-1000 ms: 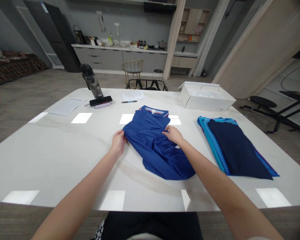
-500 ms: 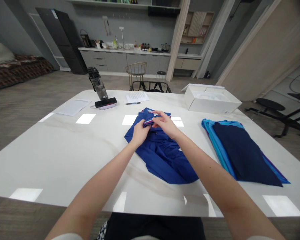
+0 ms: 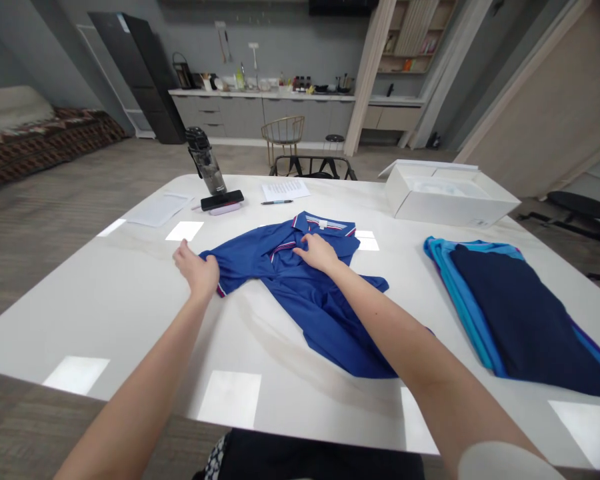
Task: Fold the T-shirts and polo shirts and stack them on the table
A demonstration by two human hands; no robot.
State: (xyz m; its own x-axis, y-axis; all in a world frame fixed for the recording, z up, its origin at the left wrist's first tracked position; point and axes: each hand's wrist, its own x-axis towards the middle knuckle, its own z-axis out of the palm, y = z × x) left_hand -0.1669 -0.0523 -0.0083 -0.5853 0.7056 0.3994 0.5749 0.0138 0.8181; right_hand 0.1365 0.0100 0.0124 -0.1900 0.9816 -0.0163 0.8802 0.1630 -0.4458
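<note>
At the far left, a patterned sofa [image 3: 45,130] is cut off by the frame. On the white marble table [image 3: 105,300] lie two sheets of paper, one sheet [image 3: 158,210] near the left side and one printed sheet [image 3: 285,191] further along, with one pen [image 3: 277,202] just below it. Between them stand one clear water bottle [image 3: 206,163] and one black phone [image 3: 222,200], which rests on a lilac case [image 3: 224,209].

The single blue polo shirt [image 3: 300,287] lies spread at the table's middle, collar away from the person. The left hand [image 3: 196,270] sits at the end of its sleeve, fingers raised; whether it pinches the cloth cannot be told. The right hand [image 3: 320,253] lies open, palm down on the shirt front beside the placket, gripping nothing. The right forearm [image 3: 380,327] hides part of the body.

Further right, one open white box [image 3: 450,203] holds something white, hard to make out. One folded clothing stack [image 3: 510,320], navy over bright blue, runs off the frame; its layers cannot be counted.
</note>
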